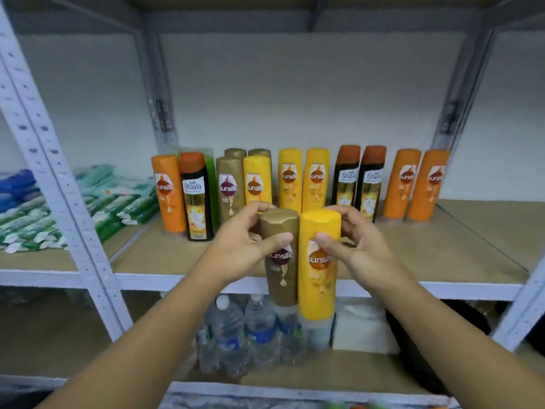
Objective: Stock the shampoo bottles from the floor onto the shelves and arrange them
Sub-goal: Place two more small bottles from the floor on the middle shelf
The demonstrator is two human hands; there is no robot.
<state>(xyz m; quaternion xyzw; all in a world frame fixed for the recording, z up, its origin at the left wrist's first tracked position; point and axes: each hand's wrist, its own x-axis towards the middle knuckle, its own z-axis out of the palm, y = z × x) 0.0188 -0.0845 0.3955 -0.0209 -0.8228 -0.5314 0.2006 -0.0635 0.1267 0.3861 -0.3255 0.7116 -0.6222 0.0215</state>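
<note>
Metal shelving before a pale wall, front view. At centre the left hand (pixel 247 240) grips a gold bottle (pixel 282 278) and the right hand (pixel 355 246) grips a yellow bottle (pixel 317 287), each with fingers curled behind the upper part and the thumb pressed on the front near the top of the label. Both bottles are upright, side by side and touching, labels toward the viewer. They are held in the air in front of the shelf (pixel 442 246), their lower ends below its front rail in this view. The high grip probably leaves the bases free for setting down, and the forward labels match those of the stock behind. Just beyond the hands stands the row (pixel 290 178): from the left an orange bottle (pixel 168 193), a black bottle (pixel 196 199), gold and yellow ones with more gold behind, then a yellow pair, a black pair (pixel 356 181) and an orange pair (pixel 413 184). Such grouping by colour suggests the held bottles belong with the gold and yellow ones directly behind them, where bare board in front leaves room. Farther out, sachet packs (pixel 118 202) lie on the neighbouring shelf at left, and water bottles (pixel 259 329) stand on the level below.
</note>
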